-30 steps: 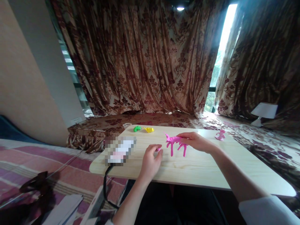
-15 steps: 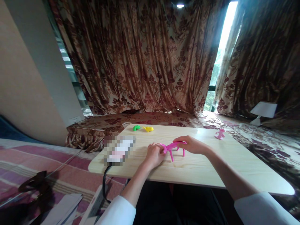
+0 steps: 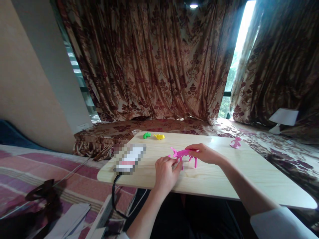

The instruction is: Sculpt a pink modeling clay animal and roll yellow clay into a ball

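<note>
A bright pink four-legged animal figure (image 3: pixel 182 153), apparently of modelling clay, stands on the pale wooden table (image 3: pixel 214 181) in front of me. My right hand (image 3: pixel 205 154) pinches its back at the rear end from above. Close to its head end, my left hand (image 3: pixel 166 174) has thumb and fingers closed around a front leg. Part of that leg is covered by the fingers. Thin pink pieces stick up at the head.
A green clay piece (image 3: pixel 147 135) and a yellow clay figure (image 3: pixel 159 136) lie at the table's far left. A paler pink figure (image 3: pixel 235 142) stands at the far right. A blurred-out phone-like object (image 3: pixel 131 158) with a black cable (image 3: pixel 113 192) lies left.
My left hand has shifted from the figure's head down toward its front leg, nearer to me. The right hand keeps its hold at the rear. The head is more exposed now.
</note>
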The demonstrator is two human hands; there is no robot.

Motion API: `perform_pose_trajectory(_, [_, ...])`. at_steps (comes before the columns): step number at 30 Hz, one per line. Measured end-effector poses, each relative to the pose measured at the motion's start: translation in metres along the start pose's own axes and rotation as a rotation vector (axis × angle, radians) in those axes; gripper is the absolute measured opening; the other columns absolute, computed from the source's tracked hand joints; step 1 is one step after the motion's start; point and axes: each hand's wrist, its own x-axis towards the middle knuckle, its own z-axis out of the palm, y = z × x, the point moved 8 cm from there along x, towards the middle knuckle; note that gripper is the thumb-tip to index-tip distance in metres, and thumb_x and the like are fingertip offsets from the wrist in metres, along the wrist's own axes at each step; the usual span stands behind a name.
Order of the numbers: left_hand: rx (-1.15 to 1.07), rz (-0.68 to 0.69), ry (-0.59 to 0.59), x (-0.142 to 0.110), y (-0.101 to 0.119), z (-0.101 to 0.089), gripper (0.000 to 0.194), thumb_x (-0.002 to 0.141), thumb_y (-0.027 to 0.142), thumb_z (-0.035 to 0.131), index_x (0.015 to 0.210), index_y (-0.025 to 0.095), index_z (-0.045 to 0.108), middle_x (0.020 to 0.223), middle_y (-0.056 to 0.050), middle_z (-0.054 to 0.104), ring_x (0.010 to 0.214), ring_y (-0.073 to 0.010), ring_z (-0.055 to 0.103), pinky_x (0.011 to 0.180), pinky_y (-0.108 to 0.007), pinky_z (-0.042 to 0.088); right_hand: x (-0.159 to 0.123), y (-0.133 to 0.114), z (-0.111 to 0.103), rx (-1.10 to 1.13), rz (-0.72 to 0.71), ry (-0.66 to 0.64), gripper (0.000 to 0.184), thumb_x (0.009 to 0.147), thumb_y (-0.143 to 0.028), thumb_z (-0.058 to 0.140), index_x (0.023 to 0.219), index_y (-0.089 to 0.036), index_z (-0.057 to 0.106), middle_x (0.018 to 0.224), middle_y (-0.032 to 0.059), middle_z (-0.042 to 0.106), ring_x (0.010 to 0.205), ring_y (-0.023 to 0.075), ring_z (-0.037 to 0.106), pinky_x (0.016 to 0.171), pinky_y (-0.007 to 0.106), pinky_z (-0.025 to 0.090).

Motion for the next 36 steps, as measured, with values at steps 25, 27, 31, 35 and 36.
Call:
perform_pose_trajectory(25, [0.048,-0.034,-0.031,-0.001,-0.007,0.011,0.008,0.074,0.028,0.062,0.070,0.022,0.065,0.071,-0.001,0.067,0.077,-0.0200,0.061,0.072,-0.032,0.040,-0.017,0.062,0.021,0.121,0.120,0.101,0.024,0.071,-0.015,0.057,0.091,-0.014,0.070,0.083,0.0042,0.070,0.082,0.0205,0.064,0.071,0.028,0.051])
perform_pose_trajectory(27, [0.049,-0.019,-0.030,-0.007,-0.006,0.004,0.005,0.073,0.027,0.063,0.073,0.023,0.066,0.073,-0.001,0.067,0.077,-0.0203,0.060,0.075,-0.033,0.040,-0.015,0.064,0.022,0.110,0.125,0.115,0.021,0.070,-0.014,0.057,0.087,-0.014,0.070,0.085,0.0046,0.070,0.082,0.0203,0.064,0.070,0.028,0.050])
perform_pose_trajectory(31, [0.063,0.013,-0.008,-0.012,-0.002,-0.021,0.011,0.077,0.026,0.059,0.084,0.024,0.067,0.081,-0.003,0.068,0.083,-0.0212,0.059,0.083,-0.037,0.039,-0.013,0.066,0.024,0.087,0.122,0.129,0.015,0.069,-0.013,0.057,0.077,-0.015,0.070,0.085,0.0035,0.070,0.083,0.0196,0.063,0.071,0.027,0.049])
perform_pose_trajectory(35, [0.073,0.095,0.005,0.009,0.014,-0.037,0.019,0.083,0.026,0.052,0.095,0.024,0.066,0.096,-0.005,0.067,0.095,-0.0226,0.054,0.094,-0.041,0.032,-0.013,0.067,0.025,0.070,0.119,0.125,0.011,0.069,-0.011,0.058,0.069,-0.016,0.068,0.083,0.0023,0.069,0.081,0.0182,0.063,0.071,0.025,0.049])
perform_pose_trajectory(36, [0.069,0.132,-0.008,0.017,0.020,-0.035,0.019,0.083,0.025,0.052,0.096,0.025,0.066,0.098,-0.004,0.067,0.097,-0.0223,0.053,0.096,-0.041,0.030,-0.012,0.067,0.025,0.064,0.119,0.123,0.010,0.070,-0.011,0.059,0.069,-0.015,0.067,0.082,0.0021,0.068,0.081,0.0177,0.063,0.071,0.025,0.049])
